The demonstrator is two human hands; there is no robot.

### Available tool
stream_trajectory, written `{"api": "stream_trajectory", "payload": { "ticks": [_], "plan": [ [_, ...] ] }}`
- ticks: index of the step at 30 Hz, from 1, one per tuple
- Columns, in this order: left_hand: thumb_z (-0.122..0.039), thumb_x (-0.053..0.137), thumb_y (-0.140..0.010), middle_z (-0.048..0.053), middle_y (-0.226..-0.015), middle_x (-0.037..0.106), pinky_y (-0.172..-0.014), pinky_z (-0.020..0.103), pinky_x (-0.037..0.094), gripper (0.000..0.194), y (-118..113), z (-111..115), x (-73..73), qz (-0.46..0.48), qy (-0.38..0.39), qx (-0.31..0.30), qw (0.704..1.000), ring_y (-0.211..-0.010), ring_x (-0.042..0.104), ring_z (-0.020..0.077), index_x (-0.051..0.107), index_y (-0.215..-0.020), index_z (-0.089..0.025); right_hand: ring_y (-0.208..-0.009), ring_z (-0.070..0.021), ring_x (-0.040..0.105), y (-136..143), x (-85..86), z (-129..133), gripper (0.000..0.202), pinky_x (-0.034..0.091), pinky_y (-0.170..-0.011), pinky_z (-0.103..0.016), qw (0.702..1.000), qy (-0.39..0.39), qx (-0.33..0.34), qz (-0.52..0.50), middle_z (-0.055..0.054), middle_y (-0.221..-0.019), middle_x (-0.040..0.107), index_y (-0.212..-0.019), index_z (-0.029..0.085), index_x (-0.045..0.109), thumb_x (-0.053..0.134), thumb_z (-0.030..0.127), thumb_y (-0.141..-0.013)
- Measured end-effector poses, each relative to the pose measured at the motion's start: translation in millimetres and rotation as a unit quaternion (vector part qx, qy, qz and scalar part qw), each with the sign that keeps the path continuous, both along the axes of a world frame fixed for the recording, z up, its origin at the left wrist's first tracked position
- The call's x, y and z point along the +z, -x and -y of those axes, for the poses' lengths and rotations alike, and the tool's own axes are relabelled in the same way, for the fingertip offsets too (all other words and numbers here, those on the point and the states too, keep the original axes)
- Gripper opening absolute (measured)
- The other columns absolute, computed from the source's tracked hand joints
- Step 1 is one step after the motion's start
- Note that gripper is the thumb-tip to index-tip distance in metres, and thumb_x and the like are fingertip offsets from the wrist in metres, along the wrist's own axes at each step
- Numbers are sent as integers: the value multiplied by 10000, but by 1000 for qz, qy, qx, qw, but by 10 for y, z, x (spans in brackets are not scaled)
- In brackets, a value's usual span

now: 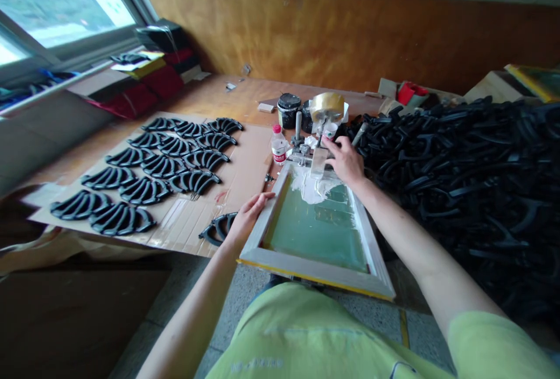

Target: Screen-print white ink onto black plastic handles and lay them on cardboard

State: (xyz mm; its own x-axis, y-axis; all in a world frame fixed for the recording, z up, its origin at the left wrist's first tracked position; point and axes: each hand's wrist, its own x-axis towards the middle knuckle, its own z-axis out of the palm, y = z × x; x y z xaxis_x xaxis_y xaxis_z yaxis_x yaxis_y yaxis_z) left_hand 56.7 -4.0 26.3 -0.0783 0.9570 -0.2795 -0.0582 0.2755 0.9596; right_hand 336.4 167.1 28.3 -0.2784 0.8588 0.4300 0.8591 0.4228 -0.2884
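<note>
A screen printing frame (258,239) with a grey border and green mesh stands in front of me, its near end jutting past the table edge. My left hand (250,214) is closed on the left side of this frame. My right hand (347,160) grips a pale, flat squeegee (319,163) at the far end of the mesh. White ink (312,188) is smeared on the mesh just below the squeegee. Behind the frame sits a metal clamp (301,148). Beside my left hand, a black curved slatted part (214,230) lies partly hidden.
Rows of black curved parts (157,166) lie on a cardboard sheet (247,163) at left. A large heap of black parts (464,175) fills the right. A red-capped bottle (279,148), a black tub (289,111) and a tape roll (327,106) stand behind the frame.
</note>
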Motion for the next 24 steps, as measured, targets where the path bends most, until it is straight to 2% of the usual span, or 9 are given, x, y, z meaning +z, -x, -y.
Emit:
{"api": "stream_trajectory", "payload": {
  "ticks": [2, 5, 7, 9, 12, 16, 18, 21, 24],
  "plan": [
    [-614, 587, -770, 15, -806, 662, -578, 215, 452, 500, -48, -144, 210, 12, -54, 19, 998, -648, 575, 122, 690, -944, -158, -950, -233, 558, -344, -47, -14, 487, 463, -822, -352, 994, -33, -76, -67, -81, -1143, 540, -1288, 248, 548, 628, 233, -807],
    [-589, 565, -796, 29, -842, 667, -651, 242, 486, 471, -152, -417, 438, 64, -136, 38, 988, -738, 618, 148, 650, -971, -160, -813, -217, 567, -743, -342, 155, 262, 461, -793, -364, 973, 17, -188, -135, -69, -905, 617, -1069, 166, 637, 527, 229, -840],
    [-562, 547, -812, 40, -863, 673, -643, 246, 495, 453, -206, -583, 505, 90, -145, 48, 984, -762, 637, 155, 623, -1008, -160, -795, -223, 566, -781, -621, 377, 214, 461, -779, -364, 973, 89, -177, -119, -59, -821, 634, -983, 163, 652, 507, 242, -848],
    [-557, 518, -827, 51, -868, 680, -606, 234, 492, 462, -236, -677, 478, 99, -130, 64, 984, -758, 650, 157, 605, -1038, -156, -858, -231, 572, -648, -864, 628, 207, 455, -813, -367, 985, 134, -84, -72, -67, -876, 654, -997, 178, 657, 549, 263, -842],
    [-598, 481, -835, 73, -902, 698, -574, 215, 483, 522, -287, -593, 251, 109, -91, 70, 987, -767, 662, 159, 581, -1100, -160, -969, -239, 556, -326, -1011, 940, 229, 435, -883, -377, 988, 145, 59, 1, -71, -982, 650, -1050, 222, 659, 623, 270, -829],
    [-670, 527, -782, 143, -974, 714, -525, 248, 489, 623, -524, -121, -210, 125, 114, -67, 983, -757, 678, 203, 587, -1111, -144, -908, -230, 547, 122, -823, 1276, 130, 443, -850, -368, 994, 98, 53, 19, -74, -894, 611, -958, 216, 679, 591, 265, -875],
    [-671, 544, -772, 157, -1021, 706, -548, 278, 513, 618, -664, 125, -398, 159, 173, -88, 968, -807, 687, 229, 587, -1090, -143, -881, -222, 545, 352, -687, 1478, 159, 449, -818, -351, 992, 75, 96, 20, -78, -876, 598, -990, 216, 678, 565, 277, -897],
    [-646, 560, -775, 128, -927, 713, -542, 250, 499, 541, -647, 353, -611, 176, 166, -17, 970, -776, 688, 208, 584, -982, -148, -901, -210, 566, 452, -598, 1732, 248, 458, -836, -342, 975, 78, 209, 13, -74, -942, 622, -1135, 240, 640, 527, 293, -922],
    [-662, 536, -768, 107, -849, 719, -508, 232, 464, 522, -166, 497, -830, 97, 157, 84, 979, -680, 678, 188, 559, -912, -161, -950, -215, 597, -64, -772, 1746, 325, 480, -857, -342, 986, 113, 120, -5, -91, -1048, 635, -1227, 224, 591, 487, 320, -934]
  ]
}}
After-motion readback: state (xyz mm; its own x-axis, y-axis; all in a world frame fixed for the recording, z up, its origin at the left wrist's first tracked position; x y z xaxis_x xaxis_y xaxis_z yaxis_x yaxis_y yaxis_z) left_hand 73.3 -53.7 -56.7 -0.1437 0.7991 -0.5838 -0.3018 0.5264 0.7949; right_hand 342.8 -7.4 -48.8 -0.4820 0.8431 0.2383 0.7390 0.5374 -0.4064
